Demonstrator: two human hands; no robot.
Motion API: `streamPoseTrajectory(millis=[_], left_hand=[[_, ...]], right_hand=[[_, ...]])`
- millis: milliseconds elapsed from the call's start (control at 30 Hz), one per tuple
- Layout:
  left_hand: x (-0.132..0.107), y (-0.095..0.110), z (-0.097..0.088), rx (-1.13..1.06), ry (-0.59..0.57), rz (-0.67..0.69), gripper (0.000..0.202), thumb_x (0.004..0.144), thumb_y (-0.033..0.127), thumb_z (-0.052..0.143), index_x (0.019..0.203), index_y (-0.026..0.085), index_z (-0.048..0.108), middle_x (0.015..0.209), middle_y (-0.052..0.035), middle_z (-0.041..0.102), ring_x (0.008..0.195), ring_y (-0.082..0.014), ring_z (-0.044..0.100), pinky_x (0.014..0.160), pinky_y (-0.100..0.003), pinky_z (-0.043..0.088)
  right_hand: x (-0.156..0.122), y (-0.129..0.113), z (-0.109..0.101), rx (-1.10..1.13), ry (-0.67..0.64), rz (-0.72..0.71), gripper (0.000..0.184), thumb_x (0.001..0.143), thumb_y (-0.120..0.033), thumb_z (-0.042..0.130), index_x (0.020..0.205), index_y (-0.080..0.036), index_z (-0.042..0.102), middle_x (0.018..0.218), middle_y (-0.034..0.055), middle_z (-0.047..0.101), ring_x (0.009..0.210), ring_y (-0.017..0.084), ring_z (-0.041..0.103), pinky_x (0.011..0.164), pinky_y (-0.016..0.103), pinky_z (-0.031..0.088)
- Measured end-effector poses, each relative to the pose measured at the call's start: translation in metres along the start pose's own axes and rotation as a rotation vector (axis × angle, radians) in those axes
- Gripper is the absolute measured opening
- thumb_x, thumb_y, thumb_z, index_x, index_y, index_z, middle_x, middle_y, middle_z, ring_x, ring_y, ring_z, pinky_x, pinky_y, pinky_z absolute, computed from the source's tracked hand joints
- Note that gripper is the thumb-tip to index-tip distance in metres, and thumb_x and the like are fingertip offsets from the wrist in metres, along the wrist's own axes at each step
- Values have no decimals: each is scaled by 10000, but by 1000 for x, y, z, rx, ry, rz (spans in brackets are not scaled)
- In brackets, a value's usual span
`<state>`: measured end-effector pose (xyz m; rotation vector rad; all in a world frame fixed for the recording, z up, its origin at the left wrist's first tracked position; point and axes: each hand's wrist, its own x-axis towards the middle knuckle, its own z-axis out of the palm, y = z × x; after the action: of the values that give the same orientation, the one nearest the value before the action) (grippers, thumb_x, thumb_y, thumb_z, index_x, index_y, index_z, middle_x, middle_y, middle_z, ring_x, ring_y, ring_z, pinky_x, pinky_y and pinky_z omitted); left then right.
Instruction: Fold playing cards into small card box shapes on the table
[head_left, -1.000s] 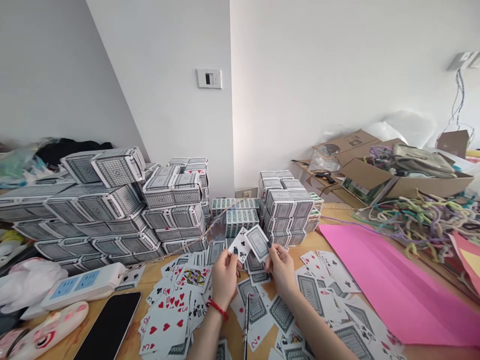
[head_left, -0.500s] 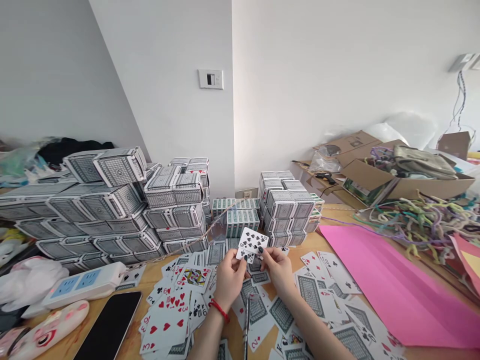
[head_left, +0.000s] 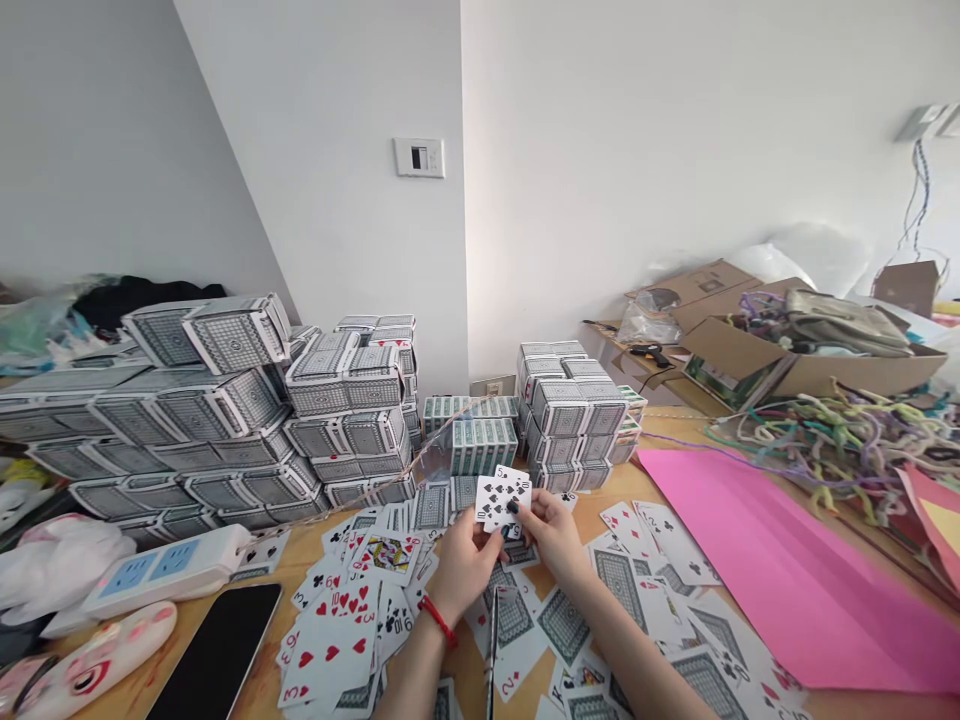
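Two playing cards, a ten of spades laid crosswise over a five, are held face up between my hands above the table. My left hand pinches them at the lower left, a red cord bracelet round its wrist. On the right side my right hand grips them, its dark-nailed thumb lying on the ten's face. The fingers behind the cards are hidden. Under and around my hands lie loose cards, some face down; a face-up pile with a three of hearts on top is left of my left wrist.
Blocks built from folded cards are stacked at the left, others behind my right hand. Green-and-white card boxes stand between. A phone and power strip lie left. Pink paper and a cardboard box are right.
The ten of spades has turned against the five behind it, whose top corner now shows above. Both hands have shifted slightly downward and keep hold of the cards.
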<state>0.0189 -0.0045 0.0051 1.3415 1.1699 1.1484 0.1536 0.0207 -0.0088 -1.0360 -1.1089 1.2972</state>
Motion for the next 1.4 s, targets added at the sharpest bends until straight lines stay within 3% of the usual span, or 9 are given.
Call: streamPoseTrajectory(millis=[233, 400, 567, 700, 800, 867, 1000, 1233, 1400], left_hand=[[0, 7, -6, -77, 147, 68, 250, 723, 295, 533, 944, 179, 537, 927, -66, 627, 810, -179, 591, 693, -277, 467], [5, 2, -10, -50, 243, 25, 229, 679, 278, 567, 867, 149, 569, 819, -64, 641, 746, -185, 591, 644, -276, 461], [10, -5, -9, -159, 352, -46, 206, 657, 294, 584, 801, 153, 538, 628, 8, 591, 567, -124, 552, 529, -222, 426], [10, -5, -9, -208, 284, -49, 192, 674, 301, 581, 777, 151, 521, 631, 9, 584, 561, -113, 550, 533, -212, 427], [7, -1, -7, -208, 194, -48, 212, 677, 288, 579, 833, 154, 530, 763, -37, 632, 677, -153, 595, 617, -256, 470], [6, 2, -5, -163, 152, -81, 218, 685, 312, 570, 837, 160, 532, 806, -54, 636, 684, -170, 603, 594, -274, 487], [4, -1, -3, -77, 101, -88, 237, 700, 364, 549, 834, 168, 540, 744, -38, 619, 662, -180, 598, 556, -283, 497], [5, -6, -5, 36, 148, -4, 249, 752, 397, 471, 801, 168, 554, 665, -8, 570, 597, -137, 531, 534, -224, 438], [6, -3, -7, 145, 215, 1, 252, 724, 400, 501, 665, 158, 536, 552, 21, 504, 515, -111, 460, 482, -194, 355]], right_hand=[[-4, -6, 1, 47, -66, 10, 327, 596, -473, 654, 723, -176, 607, 630, 25, 621, 598, 176, 570, 568, 282, 450], [-4, -7, 0, 63, -118, 33, 328, 607, -453, 655, 756, -163, 628, 652, 39, 631, 607, 191, 579, 599, 323, 465], [-3, -4, 0, -30, -113, -4, 246, 621, -382, 666, 675, -157, 583, 599, 3, 582, 547, 129, 524, 528, 242, 424], [-2, -2, -2, -93, -83, -3, 273, 653, -397, 630, 582, -152, 537, 499, -31, 496, 459, 83, 431, 449, 198, 351], [-1, -1, -3, -65, -52, -4, 284, 676, -435, 596, 636, -158, 550, 521, -32, 485, 473, 87, 430, 461, 202, 364], [-1, -1, -3, -46, -47, -3, 298, 685, -461, 578, 694, -164, 559, 562, -23, 501, 491, 95, 447, 478, 212, 383], [-1, 1, -3, -37, -69, 6, 324, 675, -484, 581, 746, -169, 556, 633, 2, 536, 543, 120, 484, 506, 230, 406], [-2, 3, -4, -116, -39, -15, 336, 709, -499, 535, 665, -168, 497, 556, -26, 442, 504, 105, 412, 473, 219, 348], [-1, 6, -4, -207, -7, -44, 372, 718, -514, 509, 578, -183, 414, 509, -52, 353, 472, 92, 349, 448, 213, 302]])
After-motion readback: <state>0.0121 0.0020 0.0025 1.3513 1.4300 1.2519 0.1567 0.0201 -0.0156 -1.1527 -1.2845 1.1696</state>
